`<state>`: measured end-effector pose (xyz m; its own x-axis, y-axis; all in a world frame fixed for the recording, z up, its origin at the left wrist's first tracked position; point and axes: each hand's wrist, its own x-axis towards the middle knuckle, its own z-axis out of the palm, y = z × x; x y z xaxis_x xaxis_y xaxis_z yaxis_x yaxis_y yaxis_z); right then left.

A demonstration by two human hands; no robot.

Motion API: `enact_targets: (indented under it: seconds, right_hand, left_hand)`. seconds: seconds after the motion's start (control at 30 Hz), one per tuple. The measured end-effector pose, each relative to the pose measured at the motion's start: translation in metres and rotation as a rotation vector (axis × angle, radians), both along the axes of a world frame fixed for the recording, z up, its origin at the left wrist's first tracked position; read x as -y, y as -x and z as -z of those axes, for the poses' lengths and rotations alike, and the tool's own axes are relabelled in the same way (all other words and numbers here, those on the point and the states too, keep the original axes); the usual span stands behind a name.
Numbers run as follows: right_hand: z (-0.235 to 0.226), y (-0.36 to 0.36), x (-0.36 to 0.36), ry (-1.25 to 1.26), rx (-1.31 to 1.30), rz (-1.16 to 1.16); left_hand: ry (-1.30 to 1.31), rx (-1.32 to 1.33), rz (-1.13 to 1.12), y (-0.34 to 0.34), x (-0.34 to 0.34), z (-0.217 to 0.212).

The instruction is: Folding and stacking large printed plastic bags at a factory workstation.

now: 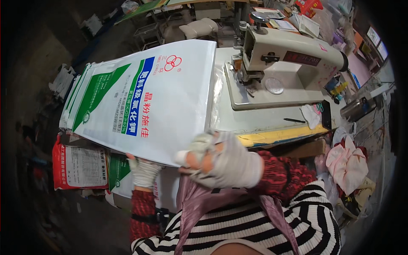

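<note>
A stack of flat white woven sacks (170, 110), printed in green, blue and red, lies left of the sewing machine (293, 57). My left hand (145, 173), in a pale glove with a bare fingertip showing, is at the stack's near edge. Its other fingers are hidden beneath the sacks. My right hand (219, 160), gloved with some fingertips bare, is closed over the stack's near right corner. Whether sack material is pinched in it is hidden.
On the machine's table (263, 123) lie a black pen (294, 120), a white cloth (311, 116) and green-handled scissors (318, 107). A red and white sack (80, 168) is at lower left. A metal flask (359, 109) stands at right; a pink-white cloth bundle (347, 161) is nearer.
</note>
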<state>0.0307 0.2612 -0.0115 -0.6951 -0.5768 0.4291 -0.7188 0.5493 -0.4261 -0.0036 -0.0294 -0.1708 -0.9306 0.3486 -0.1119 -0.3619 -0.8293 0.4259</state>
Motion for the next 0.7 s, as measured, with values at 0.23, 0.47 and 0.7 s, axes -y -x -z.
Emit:
enact_targets:
  seconds: [0.23, 0.47, 0.7]
  right_hand:
    - [0.114, 0.000, 0.059, -0.122, -0.174, -0.056]
    - [0.150, 0.060, -0.041, 0.652, 0.724, 0.100]
    - [0.244, 0.151, -0.039, 0.113, -0.267, 0.178]
  left_hand:
    - [0.457, 0.172, 0.061, -0.030, -0.028, 0.063]
    - [0.986, -0.035, -0.201, -0.098, 0.023, 0.017]
    - [0.693, 0.469, -0.329, -0.136, 0.011, 0.004]
